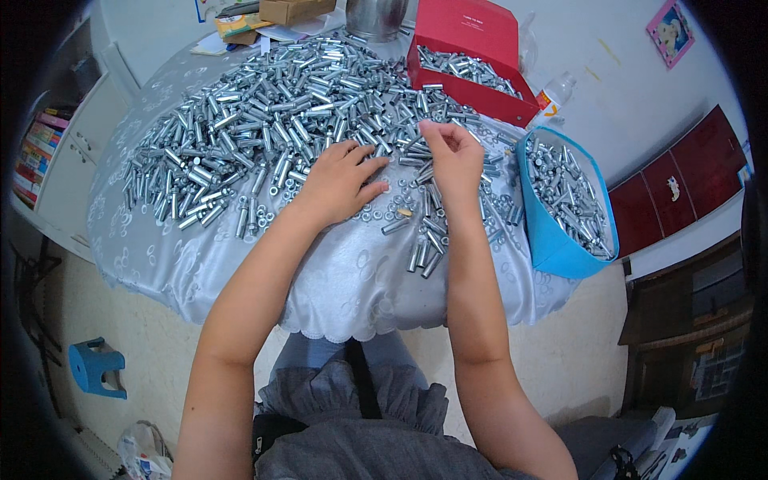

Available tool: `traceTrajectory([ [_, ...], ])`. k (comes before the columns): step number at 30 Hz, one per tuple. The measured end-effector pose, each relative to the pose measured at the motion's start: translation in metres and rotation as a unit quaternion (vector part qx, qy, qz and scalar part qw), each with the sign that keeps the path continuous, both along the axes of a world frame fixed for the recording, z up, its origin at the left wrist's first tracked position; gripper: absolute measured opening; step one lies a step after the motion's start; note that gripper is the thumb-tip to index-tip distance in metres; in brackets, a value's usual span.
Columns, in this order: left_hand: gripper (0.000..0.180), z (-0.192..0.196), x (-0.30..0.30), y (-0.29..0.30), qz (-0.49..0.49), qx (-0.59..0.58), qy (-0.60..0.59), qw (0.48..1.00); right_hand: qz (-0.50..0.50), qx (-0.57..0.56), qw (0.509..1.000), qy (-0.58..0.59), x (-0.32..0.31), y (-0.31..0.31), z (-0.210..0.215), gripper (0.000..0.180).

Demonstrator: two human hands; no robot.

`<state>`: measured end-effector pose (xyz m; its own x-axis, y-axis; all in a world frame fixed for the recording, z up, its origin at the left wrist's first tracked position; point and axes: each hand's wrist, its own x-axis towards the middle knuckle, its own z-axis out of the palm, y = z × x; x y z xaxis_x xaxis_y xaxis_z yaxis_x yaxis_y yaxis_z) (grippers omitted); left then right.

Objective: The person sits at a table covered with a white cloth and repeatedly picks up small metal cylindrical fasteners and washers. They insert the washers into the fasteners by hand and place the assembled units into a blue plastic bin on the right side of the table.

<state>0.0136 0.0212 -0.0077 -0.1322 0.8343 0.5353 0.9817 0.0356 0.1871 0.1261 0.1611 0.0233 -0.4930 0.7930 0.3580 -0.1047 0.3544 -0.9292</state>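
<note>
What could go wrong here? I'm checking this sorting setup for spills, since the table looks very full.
The blue container sits at the table's right edge and seems to overhang it; a nudge from the right hand might tip its metal sleeves out. Loose washers and sleeves lie near the front edge of the tablecloth, so the left hand, spread flat on the pile, could sweep some onto the floor.

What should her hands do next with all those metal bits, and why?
Probably the left hand should pick one sleeve from the pile under its fingers. It lies flat on the sleeves with nothing gripped, while the right hand is raised with fingertips pinched together, seemingly around a small part too tiny to make out. Washers lie loose between them.
</note>
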Motion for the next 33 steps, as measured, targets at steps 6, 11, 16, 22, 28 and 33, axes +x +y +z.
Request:
traceTrajectory([
  [6, 0.022, 0.011, -0.004, 0.001, 0.006, 0.014, -0.028, 0.999, 0.088, -0.243, 0.961, 0.100, -0.001, -0.017, 0.012, 0.016],
  [11, 0.020, 0.005, -0.005, 0.005, 0.013, 0.053, -0.008, 0.998, 0.117, -0.205, 0.971, 0.037, -0.006, -0.023, 0.008, 0.019],
  [16, 0.023, 0.008, -0.007, 0.004, 0.035, 0.107, -0.041, 0.993, 0.130, -0.211, 0.969, 0.006, -0.006, -0.016, -0.001, 0.020],
  [22, 0.021, 0.016, -0.017, 0.002, 0.044, 0.215, -0.379, 0.899, 0.151, -0.230, 0.961, -0.043, -0.006, -0.020, 0.002, 0.022],
  [28, 0.023, 0.012, -0.020, 0.000, -0.007, 0.176, -0.608, 0.774, 0.194, -0.162, 0.965, -0.067, -0.005, -0.026, 0.003, 0.022],
  [33, 0.025, 0.019, -0.016, -0.002, -0.005, 0.136, -0.638, 0.758, 0.194, -0.122, 0.972, -0.051, -0.004, -0.026, 0.004, 0.022],
])
